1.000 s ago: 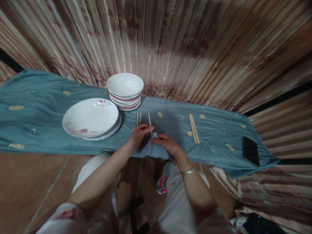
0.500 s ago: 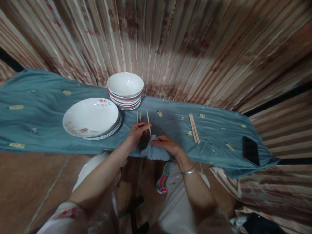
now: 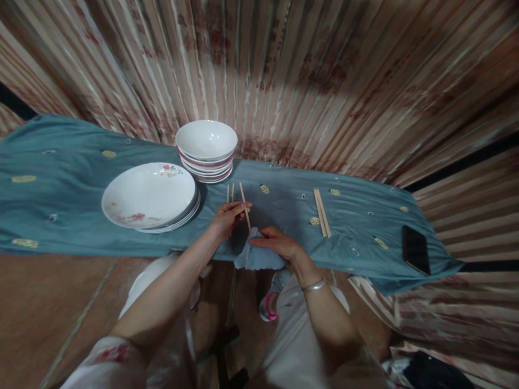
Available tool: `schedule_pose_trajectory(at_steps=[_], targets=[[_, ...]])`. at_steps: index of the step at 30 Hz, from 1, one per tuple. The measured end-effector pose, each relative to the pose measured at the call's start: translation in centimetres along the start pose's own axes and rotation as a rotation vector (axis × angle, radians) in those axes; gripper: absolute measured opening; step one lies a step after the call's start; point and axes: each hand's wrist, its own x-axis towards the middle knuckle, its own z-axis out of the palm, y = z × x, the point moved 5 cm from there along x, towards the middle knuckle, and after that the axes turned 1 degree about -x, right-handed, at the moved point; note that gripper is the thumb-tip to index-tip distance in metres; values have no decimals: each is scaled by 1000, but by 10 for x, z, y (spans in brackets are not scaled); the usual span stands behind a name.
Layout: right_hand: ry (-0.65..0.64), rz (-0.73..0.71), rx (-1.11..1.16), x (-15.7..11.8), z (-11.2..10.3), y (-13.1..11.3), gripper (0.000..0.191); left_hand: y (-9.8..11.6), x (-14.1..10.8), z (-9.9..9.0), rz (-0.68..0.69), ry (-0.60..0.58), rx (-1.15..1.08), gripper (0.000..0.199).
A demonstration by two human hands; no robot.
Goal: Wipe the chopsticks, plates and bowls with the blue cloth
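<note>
Pinched in the fingers of my left hand (image 3: pixel 229 220) is a wooden chopstick (image 3: pixel 242 193), tilted, its upper end leaning left. My right hand (image 3: pixel 279 242) grips a light blue cloth (image 3: pixel 259 258) against the chopstick's lower end. The cloth hangs down over the front edge of the table. Just beyond my left hand, a few more chopsticks (image 3: pixel 228 193) lie on the tablecloth, partly hidden by that hand. Another small group of chopsticks (image 3: pixel 322 213) rests to the right of my right hand.
A stack of oval plates (image 3: pixel 148 194) with flower prints stands left of my hands. Behind it is a stack of white bowls (image 3: pixel 206 141). A black phone (image 3: pixel 416 249) lies at the right end of the green tablecloth (image 3: pixel 279 178). Pleated curtains (image 3: pixel 259 81) hang close behind.
The chopstick has shifted slightly left in my left hand. My right hand and the cloth have slid a little down towards the chopstick's lower end. The camera view has moved slightly.
</note>
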Motion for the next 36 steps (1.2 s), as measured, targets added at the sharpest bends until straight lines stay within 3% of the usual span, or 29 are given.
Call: schedule_pose_trajectory(at_steps=[9, 24, 31, 36], targets=[[159, -68, 66, 7, -9, -3, 47, -7, -6, 9, -52, -67, 10, 21], [-71, -13, -167, 1, -2, 5, 44, 1, 2, -3, 64, 82, -41, 24], [55, -57, -55, 3, -8, 6, 43, -6, -1, 4, 65, 59, -7, 27], [174, -166, -33, 9, -18, 2, 43, -20, -8, 17, 19, -18, 55, 30]])
